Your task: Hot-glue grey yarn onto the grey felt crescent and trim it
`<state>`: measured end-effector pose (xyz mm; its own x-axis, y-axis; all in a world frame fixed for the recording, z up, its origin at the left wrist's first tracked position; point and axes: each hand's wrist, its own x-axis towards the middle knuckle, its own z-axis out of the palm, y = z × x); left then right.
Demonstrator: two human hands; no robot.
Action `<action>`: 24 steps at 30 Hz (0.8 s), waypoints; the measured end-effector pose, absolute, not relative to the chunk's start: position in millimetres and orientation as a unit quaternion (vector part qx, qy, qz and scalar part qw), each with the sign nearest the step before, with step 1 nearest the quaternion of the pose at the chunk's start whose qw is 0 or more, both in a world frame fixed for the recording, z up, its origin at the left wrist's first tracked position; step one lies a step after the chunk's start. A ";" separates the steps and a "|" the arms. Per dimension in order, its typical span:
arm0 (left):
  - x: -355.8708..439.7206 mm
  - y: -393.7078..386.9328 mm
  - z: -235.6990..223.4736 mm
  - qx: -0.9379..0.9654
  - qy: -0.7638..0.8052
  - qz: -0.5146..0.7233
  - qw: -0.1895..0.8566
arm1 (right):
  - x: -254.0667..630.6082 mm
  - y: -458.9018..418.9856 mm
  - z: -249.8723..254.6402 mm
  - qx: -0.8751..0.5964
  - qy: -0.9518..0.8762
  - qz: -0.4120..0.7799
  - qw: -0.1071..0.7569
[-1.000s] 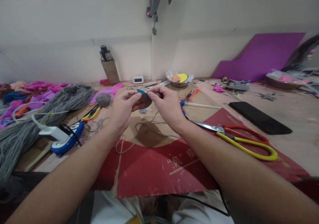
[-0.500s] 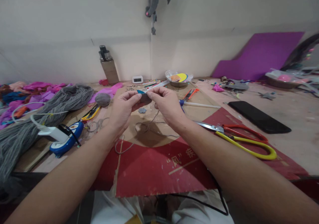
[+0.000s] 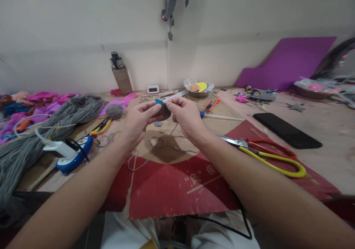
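Observation:
Above the middle of the cardboard, my left hand (image 3: 140, 121) and my right hand (image 3: 185, 116) face each other with fingers pinched. Between them is a small dark grey piece (image 3: 165, 113) with a blue pointed corner (image 3: 159, 101). My left thumb and fingers grip its left side; my right thumb and fingertips press on its upper right edge. Part of the piece is hidden by the fingers. A thin grey yarn strand (image 3: 151, 143) hangs near my right hand and loops on the cardboard. Below the hands lies a small grey scrap (image 3: 158, 124).
On the right are red-and-yellow-handled scissors (image 3: 273, 156) and a black phone (image 3: 287, 130). An orange cutter (image 3: 213, 105) and a blue-ended white stick (image 3: 222, 116) lie nearer. At left are a yarn ball (image 3: 114, 111), a grey skein (image 3: 80, 110), a yellow cutter (image 3: 102, 126) and a blue power strip (image 3: 75, 156).
The grey piece has turned slightly and shows more of its grey face between the hands. My right fingers have shifted a little along its edge.

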<state>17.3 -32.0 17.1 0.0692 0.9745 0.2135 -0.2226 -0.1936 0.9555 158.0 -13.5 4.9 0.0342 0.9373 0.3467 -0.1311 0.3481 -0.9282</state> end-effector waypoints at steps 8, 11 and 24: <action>14.9 -30.6 14.9 0.502 0.368 0.577 0.529 | 155.8 -25.4 7.6 -0.349 -0.581 0.423 0.601; 16.5 -31.1 14.6 0.472 0.373 0.561 0.568 | 156.3 -23.7 6.5 -0.363 -0.591 0.393 0.604; 12.6 -25.0 10.5 0.486 0.360 0.579 0.547 | 156.4 -22.2 3.4 -0.330 -0.580 0.442 0.600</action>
